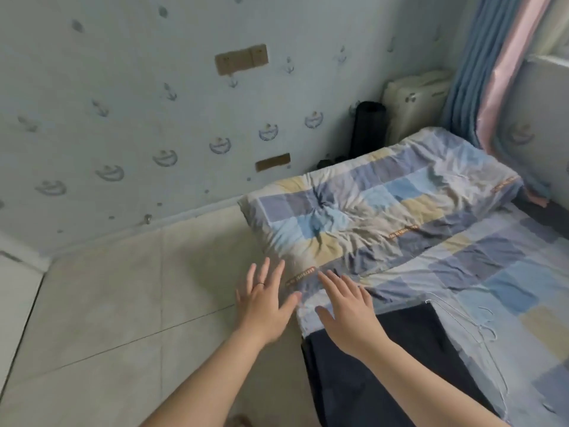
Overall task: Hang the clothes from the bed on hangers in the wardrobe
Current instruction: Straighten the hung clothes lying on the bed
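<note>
At far left, tiled floor [123, 303] under a patterned wall [123, 118]; no wardrobe in view.

Left hand [264, 303]: out over the floor, just beside the bed corner. Fingers straight and spread, ring on one finger, holding nothing.

Right hand [348, 315]: over the corner of the checked bedsheet [492, 288]. Fingers also straight and splayed, empty. Cannot tell whether the palm touches the sheet. Both palms face down, side by side, which reads as a two-handed reach toward cloth on the bed.

Dark navy garment [385, 365]: flat on the near edge of the bed, just beside the right wrist, draping over the side. Not gripped.

Thin white wire hangers [489, 332]: lying on the sheet to the right of the garment and near it, probably laid there so each piece can be put on a hanger on the bed.

Folded checked quilt [369, 211]: at the bed's far end, clear of the working area. Curtain [492, 72] at far right.

Judgement: this garment is not yet on a hanger.
</note>
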